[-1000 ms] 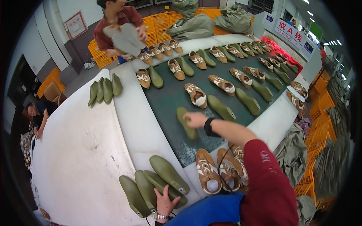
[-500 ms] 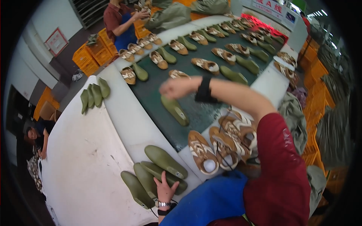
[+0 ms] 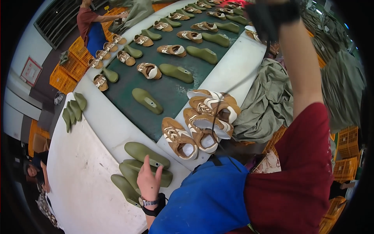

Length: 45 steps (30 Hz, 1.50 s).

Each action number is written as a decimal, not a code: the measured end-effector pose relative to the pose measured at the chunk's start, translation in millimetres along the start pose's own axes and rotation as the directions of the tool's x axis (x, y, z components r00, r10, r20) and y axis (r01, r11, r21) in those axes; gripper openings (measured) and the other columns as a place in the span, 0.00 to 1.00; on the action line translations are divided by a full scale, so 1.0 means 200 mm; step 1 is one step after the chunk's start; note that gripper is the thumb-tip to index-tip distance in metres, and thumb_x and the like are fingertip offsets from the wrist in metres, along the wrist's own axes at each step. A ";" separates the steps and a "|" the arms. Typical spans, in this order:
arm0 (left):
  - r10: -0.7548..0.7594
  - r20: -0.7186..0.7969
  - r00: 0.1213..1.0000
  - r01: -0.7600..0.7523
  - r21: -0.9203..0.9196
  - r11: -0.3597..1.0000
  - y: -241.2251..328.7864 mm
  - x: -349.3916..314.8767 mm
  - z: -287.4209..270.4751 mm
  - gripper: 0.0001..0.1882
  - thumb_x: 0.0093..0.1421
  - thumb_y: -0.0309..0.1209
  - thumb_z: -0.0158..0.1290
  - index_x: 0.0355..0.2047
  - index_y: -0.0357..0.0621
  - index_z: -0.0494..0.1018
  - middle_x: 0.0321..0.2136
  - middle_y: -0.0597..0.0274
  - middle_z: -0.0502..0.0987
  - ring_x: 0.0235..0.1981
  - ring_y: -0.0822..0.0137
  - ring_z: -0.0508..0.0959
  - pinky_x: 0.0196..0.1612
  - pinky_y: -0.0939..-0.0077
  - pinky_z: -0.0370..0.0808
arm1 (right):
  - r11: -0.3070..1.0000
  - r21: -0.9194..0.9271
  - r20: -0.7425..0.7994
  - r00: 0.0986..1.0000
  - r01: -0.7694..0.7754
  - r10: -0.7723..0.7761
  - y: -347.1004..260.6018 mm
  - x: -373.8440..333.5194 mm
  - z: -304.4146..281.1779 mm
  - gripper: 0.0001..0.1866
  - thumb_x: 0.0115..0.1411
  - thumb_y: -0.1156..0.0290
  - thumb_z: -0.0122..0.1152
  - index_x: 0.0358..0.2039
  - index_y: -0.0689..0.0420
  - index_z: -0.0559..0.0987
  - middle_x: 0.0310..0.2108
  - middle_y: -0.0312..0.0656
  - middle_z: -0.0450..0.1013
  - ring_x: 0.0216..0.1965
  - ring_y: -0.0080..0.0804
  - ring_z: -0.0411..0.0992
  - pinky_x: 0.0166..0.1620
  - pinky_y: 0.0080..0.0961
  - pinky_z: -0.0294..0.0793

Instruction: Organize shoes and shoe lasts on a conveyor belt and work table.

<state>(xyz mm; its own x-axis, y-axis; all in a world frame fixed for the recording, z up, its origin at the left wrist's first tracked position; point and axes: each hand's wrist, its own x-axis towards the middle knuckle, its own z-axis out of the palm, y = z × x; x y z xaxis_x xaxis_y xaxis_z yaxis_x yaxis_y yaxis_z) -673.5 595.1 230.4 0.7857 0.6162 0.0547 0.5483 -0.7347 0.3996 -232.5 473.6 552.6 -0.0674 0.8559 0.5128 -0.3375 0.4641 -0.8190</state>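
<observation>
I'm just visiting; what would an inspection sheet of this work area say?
Surface: white table smudged; green work surface with pale scuffs.
Job's things: four green shoe lasts by the left hand; more lasts among brown-and-white shoes on the green surface.
Clutter: crumpled grey-green cloth at the right.
Hands: left open, fingers apart, contact with the lasts unclear; right out of view beyond a black wristband.
Cables: thin black cord crossing the nearest shoes.
Surroundings: orange crates; two other people.
</observation>
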 end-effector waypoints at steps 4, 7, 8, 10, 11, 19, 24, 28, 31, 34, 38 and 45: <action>0.275 0.084 0.958 -0.261 -0.145 0.954 0.19 0.15 0.02 0.31 0.50 0.34 0.58 0.53 0.41 0.62 0.38 0.47 0.74 0.40 0.49 0.74 0.41 0.64 0.72 | -0.038 -0.965 -0.218 0.708 -0.260 0.672 0.78 -0.76 0.00 0.25 0.51 0.52 0.59 0.43 0.57 0.75 0.31 0.47 0.74 0.32 0.39 0.74 0.37 0.32 0.71; 0.459 0.059 0.886 -0.446 -0.156 0.881 0.37 0.29 0.06 0.35 0.46 0.32 0.60 0.55 0.42 0.61 0.49 0.45 0.66 0.49 0.47 0.67 0.50 0.63 0.67 | -0.254 -0.765 -0.619 0.565 -0.592 0.546 1.05 -1.27 0.04 0.37 0.42 0.54 0.67 0.53 0.52 0.67 0.42 0.52 0.70 0.41 0.49 0.69 0.43 0.35 0.69; 0.575 0.015 0.818 -0.570 -0.114 0.814 0.46 0.34 0.07 0.36 0.45 0.32 0.61 0.55 0.43 0.60 0.52 0.45 0.63 0.52 0.46 0.65 0.52 0.61 0.66 | -0.113 -0.757 -0.639 0.691 -0.644 0.338 1.17 -1.52 -0.05 0.40 0.42 0.54 0.67 0.55 0.53 0.65 0.44 0.53 0.68 0.44 0.49 0.68 0.45 0.35 0.68; 0.654 -0.014 0.756 -0.653 -0.073 0.754 0.57 0.42 0.12 0.39 0.41 0.31 0.62 0.56 0.47 0.60 0.55 0.44 0.58 0.54 0.44 0.61 0.53 0.60 0.64 | 0.000 -0.757 -0.650 0.753 -0.654 0.104 1.36 -1.68 -0.08 0.45 0.43 0.53 0.67 0.59 0.55 0.58 0.48 0.57 0.63 0.48 0.50 0.64 0.51 0.35 0.65; 0.702 0.025 0.711 -0.703 0.013 0.711 0.65 0.46 0.15 0.40 0.40 0.31 0.63 0.56 0.49 0.60 0.55 0.45 0.58 0.54 0.44 0.61 0.54 0.60 0.63 | 0.138 -0.727 -0.674 0.738 -0.673 0.049 1.47 -1.76 -0.12 0.47 0.44 0.52 0.67 0.59 0.57 0.57 0.49 0.58 0.62 0.50 0.51 0.62 0.53 0.35 0.62; 0.641 0.146 0.754 -0.645 -0.027 0.764 0.60 0.75 0.39 0.09 0.46 0.33 0.58 0.27 0.46 0.73 0.26 0.57 0.73 0.26 0.55 0.75 0.27 0.64 0.72 | 0.260 -0.432 -0.828 0.494 -0.864 0.266 1.62 -1.64 -0.20 0.48 0.43 0.41 0.62 0.60 0.51 0.57 0.57 0.64 0.48 0.61 0.59 0.47 0.61 0.34 0.50; 0.621 0.080 0.780 -0.614 -0.093 0.784 0.64 0.63 0.17 0.08 0.46 0.32 0.59 0.27 0.45 0.74 0.24 0.56 0.74 0.25 0.54 0.75 0.28 0.65 0.72 | 0.283 -0.425 -0.782 0.506 -0.860 0.364 1.62 -1.64 -0.27 0.46 0.42 0.42 0.64 0.58 0.49 0.60 0.53 0.59 0.54 0.56 0.55 0.54 0.58 0.33 0.55; 0.256 -0.028 0.966 -0.248 -0.364 0.898 0.54 0.59 -0.06 0.09 0.49 0.28 0.58 0.27 0.34 0.73 0.20 0.56 0.74 0.22 0.66 0.73 0.28 0.75 0.69 | 0.321 -0.421 -0.755 0.524 -0.849 0.395 1.60 -1.64 -0.35 0.44 0.41 0.44 0.65 0.57 0.47 0.61 0.52 0.53 0.57 0.53 0.52 0.59 0.56 0.33 0.60; -0.005 -0.008 1.000 0.000 -0.550 0.835 0.34 0.54 -0.12 0.10 0.54 0.29 0.53 0.25 0.32 0.71 0.18 0.64 0.71 0.21 0.76 0.67 0.24 0.79 0.65 | -0.090 -0.630 -0.751 0.577 -0.771 0.322 1.58 -1.52 -0.23 0.42 0.42 0.45 0.65 0.55 0.49 0.63 0.53 0.50 0.60 0.50 0.47 0.64 0.50 0.34 0.66; -0.148 -0.050 0.988 0.066 -0.722 0.689 0.24 0.46 -0.05 0.13 0.59 0.31 0.49 0.23 0.32 0.68 0.17 0.71 0.67 0.20 0.81 0.61 0.21 0.82 0.59 | -0.023 -0.759 -0.629 0.723 -0.651 0.286 1.58 -1.42 -0.25 0.35 0.49 0.48 0.60 0.54 0.51 0.66 0.51 0.48 0.65 0.47 0.42 0.67 0.49 0.33 0.67; -0.171 -0.138 0.976 0.094 -0.442 0.892 0.27 0.31 -0.04 0.13 0.58 0.31 0.50 0.21 0.33 0.68 0.12 0.63 0.61 0.17 0.76 0.58 0.19 0.76 0.57 | 0.761 0.290 -0.545 0.554 -0.580 0.629 1.29 -1.07 -0.06 0.24 0.62 0.52 0.46 0.50 0.55 0.71 0.48 0.41 0.70 0.42 0.28 0.71 0.43 0.23 0.71; -0.186 -0.244 0.952 0.056 -0.459 0.887 0.32 0.30 -0.09 0.09 0.55 0.28 0.54 0.34 0.36 0.72 0.21 0.58 0.72 0.22 0.71 0.71 0.26 0.76 0.68 | 0.617 0.600 -0.022 0.760 -0.510 0.650 1.46 -1.06 -0.04 0.23 0.64 0.50 0.42 0.49 0.55 0.69 0.41 0.37 0.72 0.31 0.20 0.74 0.26 0.15 0.73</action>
<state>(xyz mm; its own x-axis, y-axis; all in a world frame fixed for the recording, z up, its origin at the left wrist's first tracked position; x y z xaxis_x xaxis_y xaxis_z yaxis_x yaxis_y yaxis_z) -596.6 590.5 276.1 0.5757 0.7926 0.2009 0.3985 -0.4864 0.7776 -309.5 429.6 201.8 -0.2499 0.9569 -0.1480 -0.7370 -0.2871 -0.6119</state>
